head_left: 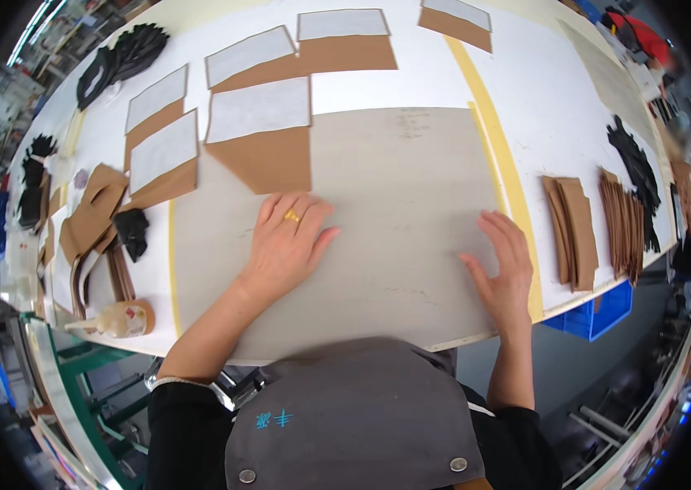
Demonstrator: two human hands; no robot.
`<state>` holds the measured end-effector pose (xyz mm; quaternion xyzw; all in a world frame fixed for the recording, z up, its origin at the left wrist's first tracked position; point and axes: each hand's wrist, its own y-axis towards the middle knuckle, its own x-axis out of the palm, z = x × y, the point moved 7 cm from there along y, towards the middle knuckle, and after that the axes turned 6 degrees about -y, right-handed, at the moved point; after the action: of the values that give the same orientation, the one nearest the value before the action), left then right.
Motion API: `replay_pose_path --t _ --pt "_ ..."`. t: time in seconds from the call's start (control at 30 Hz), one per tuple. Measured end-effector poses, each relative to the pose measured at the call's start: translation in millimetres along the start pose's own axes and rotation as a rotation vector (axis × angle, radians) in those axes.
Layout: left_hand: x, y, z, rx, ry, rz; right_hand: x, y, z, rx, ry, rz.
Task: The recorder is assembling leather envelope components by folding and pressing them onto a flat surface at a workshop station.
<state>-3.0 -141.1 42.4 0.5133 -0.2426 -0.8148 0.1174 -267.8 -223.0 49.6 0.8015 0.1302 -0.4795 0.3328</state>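
My left hand [284, 241], with a yellow ring on one finger, is palm down over the grey mat [386, 253]. Its fingers are slightly bent and apart, the tips at the lower edge of a brown panel [276, 159] whose upper part is pale and whose lower left corner is slanted. Whether they touch it I cannot tell. My right hand [504, 265] is open over the mat's right edge, thumb apart, holding nothing. More brown panels with pale upper parts lie beyond and to the left, among them one panel [353, 53] at the back.
At the left are brown pieces [92, 212], a small black bundle [131, 233] and a squeeze bottle [125, 318] on its side. Black strips [129, 57] lie far left. Stacked brown pieces [571, 233] and black strips [635, 171] lie right, above a blue crate [602, 314].
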Motion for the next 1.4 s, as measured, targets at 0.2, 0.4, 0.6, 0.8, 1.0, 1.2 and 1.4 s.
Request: replay_pose_path --t 0.2,0.4,0.6,0.8,1.0,1.2,1.4 --pt "-2.8 -12.5 -89.7 -0.179 0.235 0.03 46.8 15.1 -55.2 -0.254 0.159 -0.105" --pt "-49.1 10.5 -137.6 -0.558 -0.125 0.461 56.0 8.4 -63.7 -0.252 0.238 -0.111" --pt "-51.9 14.9 -20.2 0.18 0.034 0.167 30.6 -0.1 -65.6 -0.163 0.292 0.08" --pt "-19.2 -47.6 56.3 0.291 -0.177 -0.151 42.9 -12.5 -115.3 -0.445 0.189 -0.137" --pt "-1.5 -73.0 62.7 0.096 -0.177 -0.142 53.0 -24.2 -96.5 -0.394 0.382 -0.277" --pt "-16.4 -86.5 41.4 -0.158 -0.316 -0.052 37.4 -36.9 -59.3 -0.052 0.589 -0.329" --pt "-28.2 -102.4 36.3 -0.443 -0.848 -0.262 20.1 -54.4 -43.1 0.105 0.699 -0.396"
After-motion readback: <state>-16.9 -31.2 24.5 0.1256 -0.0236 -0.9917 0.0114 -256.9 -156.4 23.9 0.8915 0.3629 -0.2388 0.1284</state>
